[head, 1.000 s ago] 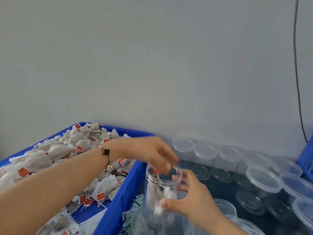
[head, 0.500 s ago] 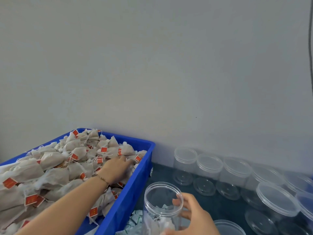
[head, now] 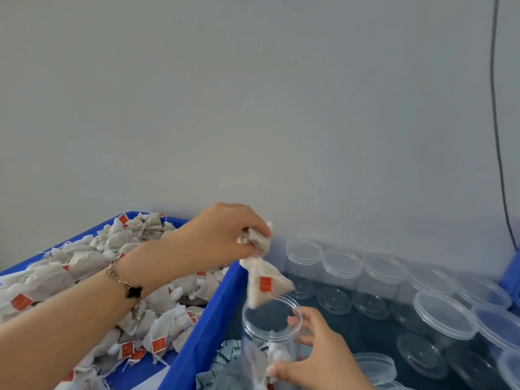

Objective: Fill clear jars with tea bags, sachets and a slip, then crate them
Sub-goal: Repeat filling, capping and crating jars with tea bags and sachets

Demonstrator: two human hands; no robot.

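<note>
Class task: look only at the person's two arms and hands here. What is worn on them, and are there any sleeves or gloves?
Both hands are bare, with no gloves or sleeves in view. The left hand has a thin gold chain bracelet at the wrist, carrying a black clover-shaped charm. The right hand shows nothing worn.

Packing wkshop, tea-bag crate [head: 202, 333], empty jars [head: 342, 273]

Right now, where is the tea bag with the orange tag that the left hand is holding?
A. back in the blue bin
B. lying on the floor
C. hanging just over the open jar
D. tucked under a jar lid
C: the left hand pinches the tea bag, which dangles just above the mouth of the open jar that the right hand holds.
</note>
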